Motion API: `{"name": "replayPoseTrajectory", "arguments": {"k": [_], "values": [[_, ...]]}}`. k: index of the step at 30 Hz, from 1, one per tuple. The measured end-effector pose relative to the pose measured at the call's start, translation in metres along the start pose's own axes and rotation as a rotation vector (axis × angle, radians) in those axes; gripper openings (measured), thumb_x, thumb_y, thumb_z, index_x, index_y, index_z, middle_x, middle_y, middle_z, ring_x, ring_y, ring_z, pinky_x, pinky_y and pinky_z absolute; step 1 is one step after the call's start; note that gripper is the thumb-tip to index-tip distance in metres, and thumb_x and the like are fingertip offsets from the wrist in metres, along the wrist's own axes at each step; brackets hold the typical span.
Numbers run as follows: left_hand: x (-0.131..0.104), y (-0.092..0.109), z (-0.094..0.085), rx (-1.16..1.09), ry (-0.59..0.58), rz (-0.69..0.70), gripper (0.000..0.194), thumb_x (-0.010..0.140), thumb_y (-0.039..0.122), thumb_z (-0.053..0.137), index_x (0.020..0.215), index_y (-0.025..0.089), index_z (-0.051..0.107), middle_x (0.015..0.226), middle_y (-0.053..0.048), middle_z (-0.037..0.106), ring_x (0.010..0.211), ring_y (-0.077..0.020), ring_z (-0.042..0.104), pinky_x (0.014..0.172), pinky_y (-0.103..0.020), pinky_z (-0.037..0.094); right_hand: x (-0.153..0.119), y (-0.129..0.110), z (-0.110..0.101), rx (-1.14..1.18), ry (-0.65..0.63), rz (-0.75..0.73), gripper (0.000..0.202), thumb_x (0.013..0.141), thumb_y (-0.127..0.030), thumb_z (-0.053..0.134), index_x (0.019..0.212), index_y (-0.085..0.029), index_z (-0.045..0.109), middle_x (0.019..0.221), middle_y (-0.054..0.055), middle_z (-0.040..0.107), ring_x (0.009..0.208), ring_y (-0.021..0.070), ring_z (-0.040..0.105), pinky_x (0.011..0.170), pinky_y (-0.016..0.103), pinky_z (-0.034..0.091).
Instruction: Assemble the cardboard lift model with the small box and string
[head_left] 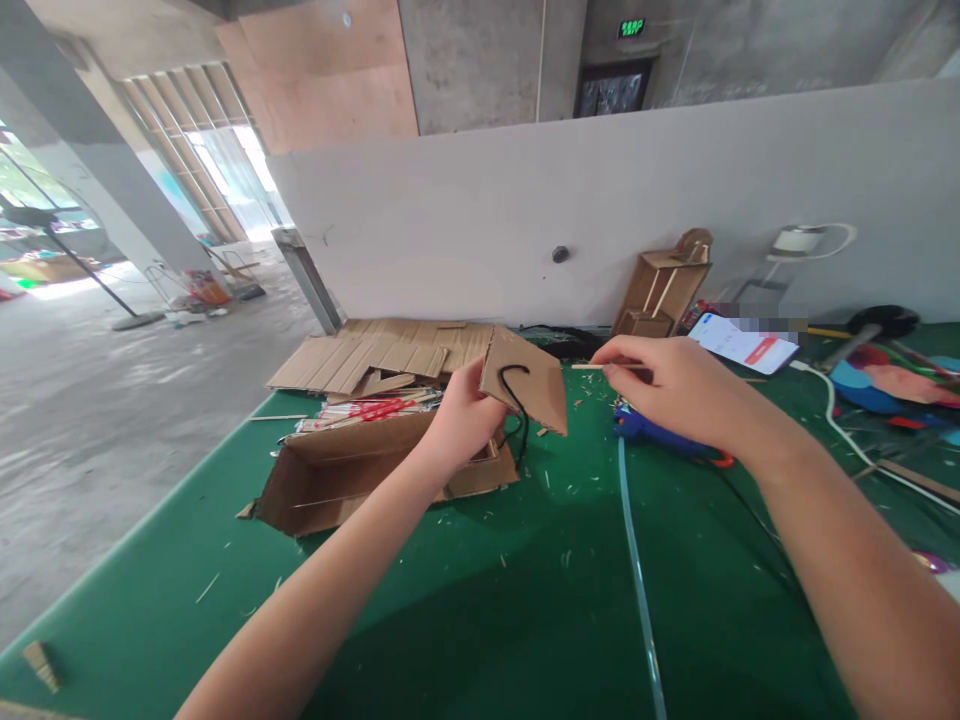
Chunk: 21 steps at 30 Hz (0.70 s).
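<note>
A piece of cardboard (pixel 536 385) with a black cord (pixel 517 378) threaded through it is held up in my left hand (pixel 466 420), which is closed on its left edge. Just right of it, my right hand (pixel 660 380) pinches a thin wooden stick (pixel 589 367), its tip pointing toward the cardboard but apart from it. Below my right hand lies a blue hot glue gun (pixel 652 428) with a clear glue stick (pixel 634 560) trailing from its back end. An open cardboard box (pixel 330 475) rests under and left of my left forearm.
Cardboard sheets (pixel 375 350) are stacked at the back left of the green table (pixel 480 620), beside thin sticks in wrappers (pixel 367 408). A cardboard model (pixel 660 285) leans on the white partition (pixel 450 230). A phone (pixel 742 342) and a white cable (pixel 832 405) lie right.
</note>
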<state>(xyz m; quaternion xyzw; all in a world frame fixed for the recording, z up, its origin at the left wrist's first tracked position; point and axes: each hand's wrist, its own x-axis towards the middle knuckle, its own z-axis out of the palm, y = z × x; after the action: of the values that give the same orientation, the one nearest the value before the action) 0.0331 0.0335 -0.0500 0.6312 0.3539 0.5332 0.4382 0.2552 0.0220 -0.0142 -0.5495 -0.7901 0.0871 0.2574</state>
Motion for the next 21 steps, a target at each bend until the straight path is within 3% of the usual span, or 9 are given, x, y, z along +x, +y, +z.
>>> {"name": "replayPoseTrajectory", "arguments": {"k": [3, 6, 8, 10, 13, 16, 19, 21], "values": [[0.002, -0.004, 0.000, -0.128, -0.006, -0.047, 0.009, 0.065, 0.014, 0.055, 0.073, 0.016, 0.057, 0.058, 0.005, 0.056, 0.056, -0.0091, 0.053, 0.051, -0.018, 0.041, 0.014, 0.023, 0.026, -0.131, -0.002, 0.108, 0.022, 0.087, -0.027, 0.046, 0.096, -0.020, 0.064, 0.071, 0.003, 0.067, 0.059, 0.0157, 0.058, 0.057, 0.028, 0.039], [0.006, -0.006, -0.001, -0.194, 0.003, -0.069, 0.012, 0.068, 0.017, 0.056, 0.080, 0.017, 0.058, 0.066, 0.002, 0.061, 0.061, -0.0108, 0.058, 0.051, -0.019, 0.044, 0.031, 0.037, 0.057, -0.173, 0.020, 0.128, 0.031, 0.089, -0.022, 0.041, 0.115, -0.017, 0.057, 0.077, 0.007, 0.069, 0.069, 0.0195, 0.062, 0.061, 0.029, 0.042], [0.008, -0.006, -0.003, -0.206, 0.019, -0.073, 0.012, 0.070, 0.019, 0.057, 0.082, 0.017, 0.058, 0.071, 0.000, 0.063, 0.063, -0.0119, 0.060, 0.050, -0.019, 0.046, 0.044, 0.043, 0.074, -0.235, 0.040, 0.096, 0.033, 0.090, -0.018, 0.037, 0.116, -0.017, 0.057, 0.090, 0.011, 0.071, 0.081, 0.0229, 0.064, 0.068, 0.032, 0.045], [0.009, -0.005, -0.005, -0.227, 0.043, -0.074, 0.011, 0.073, 0.023, 0.057, 0.082, 0.018, 0.057, 0.073, 0.000, 0.063, 0.063, -0.0124, 0.060, 0.048, -0.019, 0.046, 0.055, 0.048, 0.085, -0.286, 0.060, 0.079, 0.035, 0.089, -0.016, 0.037, 0.115, -0.017, 0.060, 0.110, 0.015, 0.067, 0.102, 0.0302, 0.059, 0.081, 0.042, 0.045], [0.009, -0.002, -0.007, -0.252, 0.059, -0.083, 0.009, 0.074, 0.026, 0.057, 0.080, 0.018, 0.056, 0.075, -0.001, 0.063, 0.064, -0.0121, 0.060, 0.047, -0.018, 0.046, 0.068, 0.054, 0.094, -0.308, 0.054, 0.056, 0.038, 0.087, -0.018, 0.044, 0.121, -0.022, 0.060, 0.141, 0.013, 0.048, 0.129, 0.0391, 0.039, 0.098, 0.061, 0.032], [0.009, 0.000, -0.006, -0.216, 0.058, -0.112, 0.009, 0.074, 0.026, 0.056, 0.078, 0.018, 0.054, 0.073, 0.000, 0.062, 0.063, -0.0115, 0.059, 0.046, -0.018, 0.045, 0.068, 0.052, 0.091, -0.052, 0.050, 0.101, 0.043, 0.090, -0.029, 0.045, 0.132, -0.024, 0.052, 0.151, 0.011, 0.036, 0.138, 0.0374, 0.027, 0.106, 0.064, 0.020], [0.009, 0.000, -0.004, -0.120, 0.093, -0.176, 0.006, 0.074, 0.024, 0.053, 0.076, 0.019, 0.051, 0.067, 0.002, 0.057, 0.056, -0.0107, 0.056, 0.044, -0.019, 0.042, 0.053, 0.036, 0.076, 0.348, -0.046, 0.101, 0.052, 0.096, -0.048, 0.030, 0.144, -0.028, 0.034, 0.148, 0.011, 0.039, 0.133, 0.0284, 0.041, 0.103, 0.052, 0.038], [0.008, 0.000, -0.002, 0.005, 0.099, -0.230, 0.005, 0.077, 0.024, 0.050, 0.075, 0.020, 0.048, 0.061, 0.003, 0.053, 0.050, -0.0101, 0.052, 0.043, -0.020, 0.040, 0.037, 0.019, 0.063, 0.735, -0.198, -0.024, 0.062, 0.093, -0.060, 0.030, 0.148, -0.035, 0.018, 0.155, 0.009, 0.026, 0.133, 0.0272, 0.041, 0.097, 0.049, 0.046]]}}
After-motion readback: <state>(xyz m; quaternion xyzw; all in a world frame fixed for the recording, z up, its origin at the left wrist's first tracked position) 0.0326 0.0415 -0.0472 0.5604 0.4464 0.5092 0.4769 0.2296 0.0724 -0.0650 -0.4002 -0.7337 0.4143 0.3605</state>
